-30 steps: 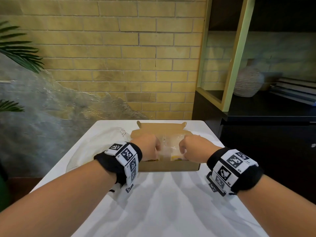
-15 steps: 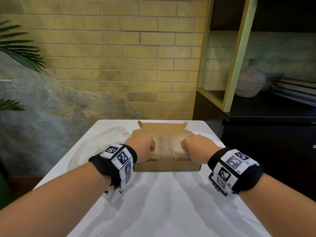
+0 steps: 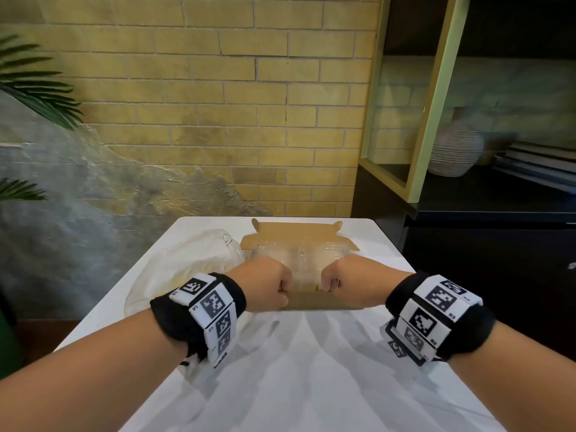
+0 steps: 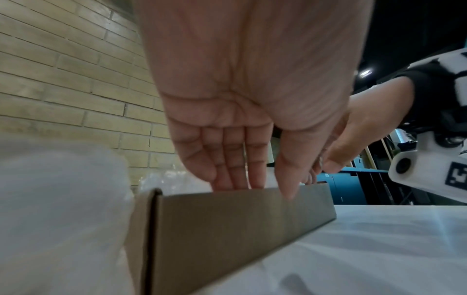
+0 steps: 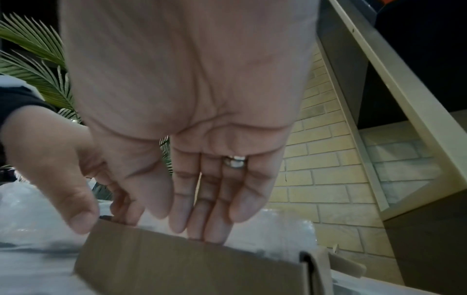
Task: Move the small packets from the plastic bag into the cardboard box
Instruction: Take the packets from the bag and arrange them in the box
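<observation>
Clear small packets (image 3: 307, 260) were pressed lower into the open brown cardboard box (image 3: 324, 304) than a second earlier, the left hand (image 3: 265, 283) and right hand (image 3: 350, 280) reaching inside with extended fingers (image 4: 233, 171), nothing visibly grasped.

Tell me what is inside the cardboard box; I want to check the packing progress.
Clear small packets fill the cardboard box. Fingers of the left hand and right hand reach in over its near wall, hiding what lies beneath.

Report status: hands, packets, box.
Left hand and right hand at the cardboard box's near wall, fingers reaching down inside. Clear packets fill the box. Plastic bag beside it, left. Nothing in the way.
</observation>
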Demonstrator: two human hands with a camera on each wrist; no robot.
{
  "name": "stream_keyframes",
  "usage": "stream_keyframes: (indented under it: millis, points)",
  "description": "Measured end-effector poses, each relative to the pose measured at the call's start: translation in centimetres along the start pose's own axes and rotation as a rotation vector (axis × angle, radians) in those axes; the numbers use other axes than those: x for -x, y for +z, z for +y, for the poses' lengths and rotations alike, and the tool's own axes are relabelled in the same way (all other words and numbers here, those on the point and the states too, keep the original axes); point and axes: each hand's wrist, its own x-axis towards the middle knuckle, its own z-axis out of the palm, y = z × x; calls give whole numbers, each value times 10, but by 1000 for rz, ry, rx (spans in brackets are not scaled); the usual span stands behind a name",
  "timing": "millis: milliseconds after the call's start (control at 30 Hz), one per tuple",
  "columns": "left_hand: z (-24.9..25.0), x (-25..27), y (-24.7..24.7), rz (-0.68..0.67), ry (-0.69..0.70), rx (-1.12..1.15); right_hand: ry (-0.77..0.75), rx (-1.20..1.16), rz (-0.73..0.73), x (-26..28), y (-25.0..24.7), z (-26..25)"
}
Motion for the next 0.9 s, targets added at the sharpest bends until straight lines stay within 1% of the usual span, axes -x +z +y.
stream_keyframes:
  millis: [67,133,233,467,700,800,900]
  points:
    - [1,0,3,-91,-24,-35,16,3,-24,-1,0,-1]
    - [2,0,4,-166,-57,-70,49,30,-83,-2,1,0]
    - [4,0,5,-214,-90,-123,79,123,-173,-4,6,4]
    - [7,-1,1,-231,-131,-167,71,305,-231,-2,4,1]
    - [5,-4,0,-221,-165,-124,73,294,-236,0,4,3]
    - [1,-3,-6,-184,-176,-49,88,248,-192,-2,2,5]
    - [-4,1,-19,-87,-186,43,114,159,-53,-3,-5,5]
